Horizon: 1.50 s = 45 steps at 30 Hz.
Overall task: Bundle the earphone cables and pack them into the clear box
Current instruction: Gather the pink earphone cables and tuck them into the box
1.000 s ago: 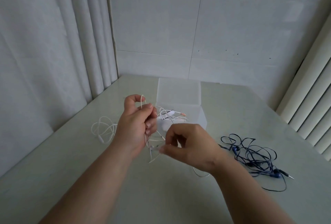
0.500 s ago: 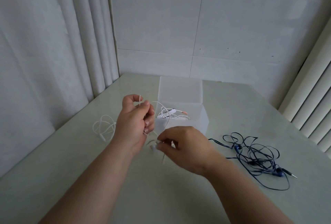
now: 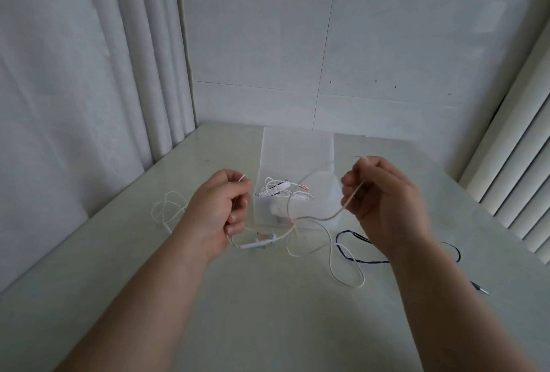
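Observation:
My left hand (image 3: 221, 208) and my right hand (image 3: 384, 199) each grip an end part of one white earphone cable (image 3: 315, 219), stretched between them in front of the clear box (image 3: 297, 160). The cable's slack loops down onto the table (image 3: 348, 270), and its remote and earbud (image 3: 259, 243) hang just under my left hand. The box stands open with its lid up, and a white cable bundle (image 3: 279, 190) lies inside. A dark blue earphone cable (image 3: 354, 248) lies on the table under my right wrist, mostly hidden; its plug (image 3: 479, 287) shows at the right.
Another loose white cable (image 3: 166, 208) lies on the table left of my left hand. The pale table (image 3: 268, 312) sits in a corner, with a curtain on the left, a tiled wall behind and vertical blinds on the right.
My right hand has swung up and to the right, pulling the white cable out away from my left hand. The view has shifted, so my right arm now covers most of the blue cable.

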Each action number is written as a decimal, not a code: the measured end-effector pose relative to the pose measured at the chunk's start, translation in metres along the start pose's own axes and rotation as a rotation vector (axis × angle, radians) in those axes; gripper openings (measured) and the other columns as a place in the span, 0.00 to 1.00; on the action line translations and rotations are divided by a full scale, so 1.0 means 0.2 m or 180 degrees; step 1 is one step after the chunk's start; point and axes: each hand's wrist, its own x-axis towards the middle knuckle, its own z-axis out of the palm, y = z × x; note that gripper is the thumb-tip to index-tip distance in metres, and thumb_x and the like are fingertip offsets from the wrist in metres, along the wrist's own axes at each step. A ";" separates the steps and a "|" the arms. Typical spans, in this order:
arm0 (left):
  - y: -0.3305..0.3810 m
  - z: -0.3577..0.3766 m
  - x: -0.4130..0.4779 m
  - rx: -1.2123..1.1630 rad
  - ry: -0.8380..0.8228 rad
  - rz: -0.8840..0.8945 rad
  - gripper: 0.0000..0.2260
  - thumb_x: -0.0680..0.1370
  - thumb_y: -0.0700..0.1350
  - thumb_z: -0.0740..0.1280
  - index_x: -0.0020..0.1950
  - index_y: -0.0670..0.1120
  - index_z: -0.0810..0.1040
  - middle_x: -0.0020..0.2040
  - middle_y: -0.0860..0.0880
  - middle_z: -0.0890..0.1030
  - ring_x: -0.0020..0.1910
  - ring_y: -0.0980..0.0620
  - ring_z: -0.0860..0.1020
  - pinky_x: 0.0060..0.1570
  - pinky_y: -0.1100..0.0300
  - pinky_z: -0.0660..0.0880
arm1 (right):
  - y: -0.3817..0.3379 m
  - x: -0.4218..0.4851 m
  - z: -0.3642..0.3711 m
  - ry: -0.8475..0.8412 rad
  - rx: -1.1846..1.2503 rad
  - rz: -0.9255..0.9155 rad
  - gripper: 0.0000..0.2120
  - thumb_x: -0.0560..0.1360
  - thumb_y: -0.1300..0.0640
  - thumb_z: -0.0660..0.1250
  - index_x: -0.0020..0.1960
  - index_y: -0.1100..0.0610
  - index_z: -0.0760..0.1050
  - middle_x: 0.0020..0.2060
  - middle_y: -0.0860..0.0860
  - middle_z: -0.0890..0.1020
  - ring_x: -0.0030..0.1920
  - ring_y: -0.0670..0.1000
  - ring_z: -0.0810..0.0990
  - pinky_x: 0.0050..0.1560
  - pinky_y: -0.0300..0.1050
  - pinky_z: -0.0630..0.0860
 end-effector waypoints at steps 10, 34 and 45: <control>-0.04 -0.09 0.08 0.1517 0.1268 0.0387 0.11 0.77 0.42 0.64 0.58 0.52 0.68 0.34 0.47 0.76 0.25 0.50 0.68 0.27 0.60 0.64 | -0.06 0.04 -0.10 0.1247 0.0962 -0.0628 0.12 0.79 0.57 0.59 0.37 0.53 0.69 0.24 0.47 0.56 0.24 0.48 0.52 0.24 0.39 0.50; -0.02 0.00 -0.05 0.3225 0.0523 0.1559 0.05 0.72 0.42 0.66 0.41 0.52 0.80 0.37 0.54 0.79 0.38 0.55 0.78 0.40 0.59 0.73 | -0.04 0.02 -0.06 0.0198 0.0474 -0.0151 0.17 0.77 0.58 0.54 0.33 0.56 0.72 0.22 0.49 0.60 0.22 0.47 0.54 0.21 0.37 0.51; -0.24 0.07 -0.01 0.4897 -0.1011 0.1534 0.20 0.74 0.60 0.67 0.62 0.53 0.77 0.56 0.53 0.78 0.57 0.52 0.74 0.55 0.59 0.70 | -0.05 0.02 -0.05 0.0296 0.0397 -0.0250 0.15 0.80 0.56 0.55 0.37 0.57 0.72 0.22 0.49 0.62 0.22 0.47 0.56 0.22 0.37 0.55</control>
